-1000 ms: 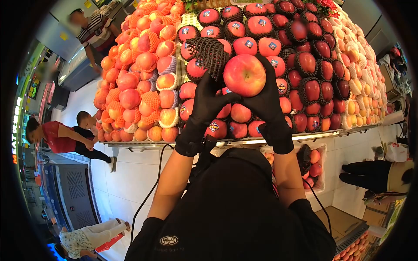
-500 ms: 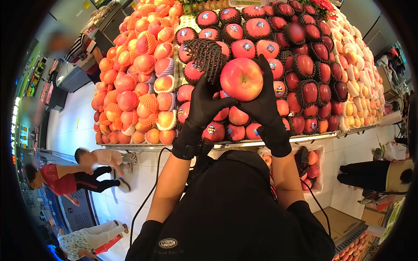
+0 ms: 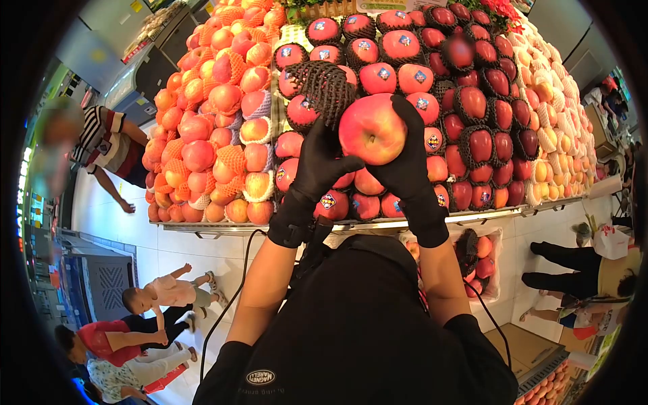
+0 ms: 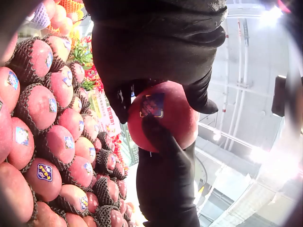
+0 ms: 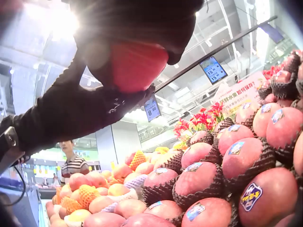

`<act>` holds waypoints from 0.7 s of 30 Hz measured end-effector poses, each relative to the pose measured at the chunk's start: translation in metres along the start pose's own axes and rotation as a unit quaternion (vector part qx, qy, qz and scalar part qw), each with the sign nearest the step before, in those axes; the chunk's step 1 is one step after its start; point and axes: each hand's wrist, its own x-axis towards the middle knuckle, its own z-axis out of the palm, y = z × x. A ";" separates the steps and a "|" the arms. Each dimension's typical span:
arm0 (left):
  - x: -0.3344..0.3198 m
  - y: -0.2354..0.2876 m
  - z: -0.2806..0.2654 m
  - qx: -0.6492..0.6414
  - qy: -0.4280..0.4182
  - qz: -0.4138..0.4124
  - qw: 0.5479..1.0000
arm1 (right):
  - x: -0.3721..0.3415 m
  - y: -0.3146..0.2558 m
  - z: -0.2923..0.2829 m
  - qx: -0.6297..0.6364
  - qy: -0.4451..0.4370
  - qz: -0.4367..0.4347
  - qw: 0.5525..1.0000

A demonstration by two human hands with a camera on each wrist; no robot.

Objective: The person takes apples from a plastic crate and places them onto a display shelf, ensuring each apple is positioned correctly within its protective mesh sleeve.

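Observation:
My right hand (image 3: 410, 172), in a black glove, holds a large red-and-yellow apple (image 3: 368, 131) with its stem hollow facing up towards the head camera. Its thumb (image 4: 163, 137) lies across a dark square sticker (image 4: 152, 105) on the apple's underside in the left wrist view. Left of the apple, my gloved left hand (image 3: 316, 162) holds a black foam net (image 3: 320, 84) that stands up past its fingers. The left thumb reaches towards the apple's lower side. Both hands are above rows of stickered red apples (image 3: 378, 77) in black nets.
Paler fruit in orange nets (image 3: 199, 155) is heaped on the left, dark red apples (image 3: 476, 101) on the right. A metal edge (image 3: 466, 214) runs along the stand's front. Below it sits a box of apples (image 3: 496, 263). People (image 3: 108, 341) stand in the left aisle.
The apple has tipped towards me in the right hand, its stem hollow moving down and left in the head view. The left hand keeps the net. Passers-by on the left have moved.

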 end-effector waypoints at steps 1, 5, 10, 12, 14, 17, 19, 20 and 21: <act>-0.001 0.004 0.000 -0.003 0.000 -0.007 1.000 | -0.001 0.001 0.000 -0.031 -0.006 -0.025 0.999; -0.003 0.010 -0.002 0.041 -0.008 0.030 0.999 | 0.002 -0.012 0.003 0.003 -0.002 -0.011 1.000; -0.002 -0.001 -0.006 0.006 -0.012 0.053 0.999 | 0.004 -0.001 0.007 0.027 -0.014 0.019 0.999; -0.006 -0.002 -0.008 -0.047 0.006 0.046 0.998 | 0.002 -0.004 0.005 0.083 0.002 0.069 0.994; -0.011 -0.002 -0.012 -0.088 0.033 0.002 0.996 | 0.004 -0.009 -0.001 0.170 0.019 0.147 0.974; -0.020 -0.007 -0.020 -0.058 0.120 -0.083 0.988 | -0.007 0.019 -0.008 0.377 0.034 0.276 0.883; -0.021 -0.019 -0.031 -0.067 0.123 -0.097 0.985 | -0.006 0.014 -0.012 0.438 0.059 0.305 0.844; -0.021 -0.024 -0.036 -0.072 0.124 -0.104 0.984 | -0.006 0.014 -0.013 0.463 0.064 0.311 0.828; -0.018 -0.020 -0.033 -0.054 0.115 -0.088 0.988 | -0.006 0.014 -0.014 0.487 0.070 0.317 0.811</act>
